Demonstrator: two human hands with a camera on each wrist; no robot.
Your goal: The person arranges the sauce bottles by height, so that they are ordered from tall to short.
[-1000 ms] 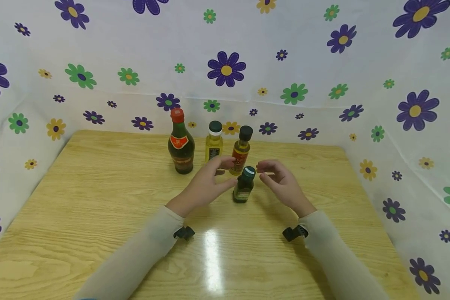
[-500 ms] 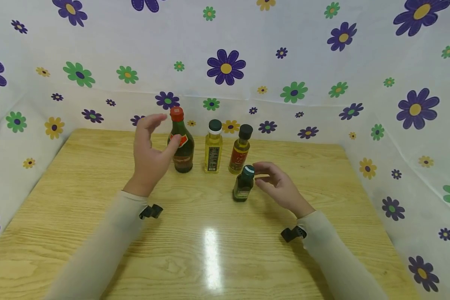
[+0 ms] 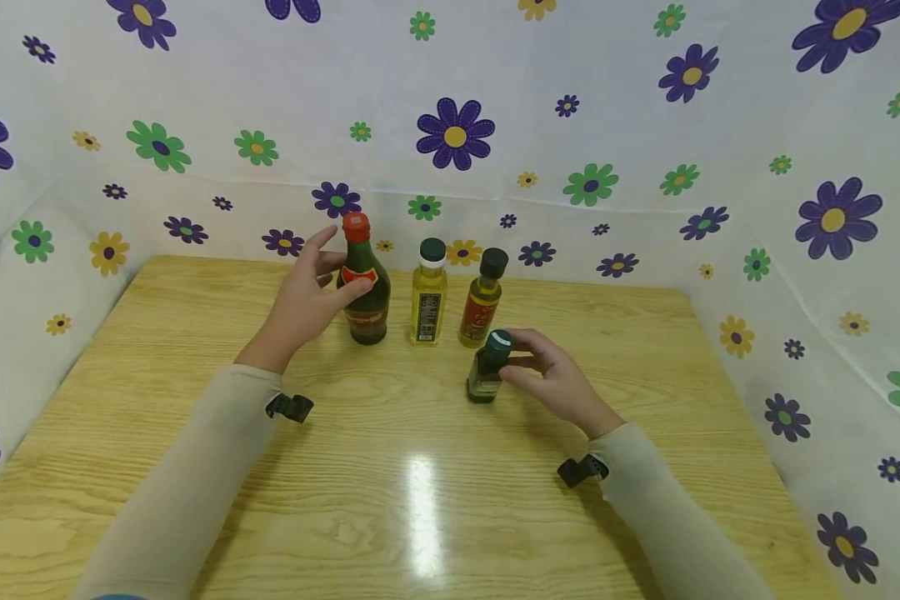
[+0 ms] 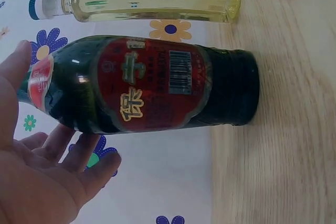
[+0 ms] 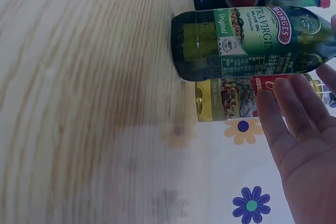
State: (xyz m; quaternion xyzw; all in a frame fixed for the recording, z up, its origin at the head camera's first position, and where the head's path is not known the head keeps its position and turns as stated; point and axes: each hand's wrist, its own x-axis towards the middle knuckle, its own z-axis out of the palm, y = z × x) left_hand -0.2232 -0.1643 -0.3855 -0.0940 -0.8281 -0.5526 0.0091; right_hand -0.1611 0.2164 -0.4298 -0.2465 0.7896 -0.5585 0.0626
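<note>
A dark green bottle with a red cap (image 3: 363, 304) stands upright at the back. My left hand (image 3: 303, 304) is at its left side, thumb across the front of the neck label and fingers spread beside it. In the left wrist view, the left hand (image 4: 47, 177) has loose fingers next to the bottle's shoulder (image 4: 79, 87); contact is hard to tell. My right hand (image 3: 555, 379) is at the right of a small green olive oil bottle (image 3: 483, 379), thumb and fingers near its neck. The right wrist view shows the right hand's fingers (image 5: 299, 111) extended beside the olive oil bottle (image 5: 247, 43), not wrapped round it.
Between the hands stand a clear bottle of yellow oil (image 3: 428, 300) with a dark green cap and a red-labelled oil bottle (image 3: 478, 312) with a black cap. The wooden table (image 3: 345, 500) meets a flower-patterned cloth (image 3: 270, 83) at the back and sides.
My left hand has moved left from near the middle bottles to the red-capped bottle, its thumb now over the label. The right hand has come slightly closer to the olive oil bottle.
</note>
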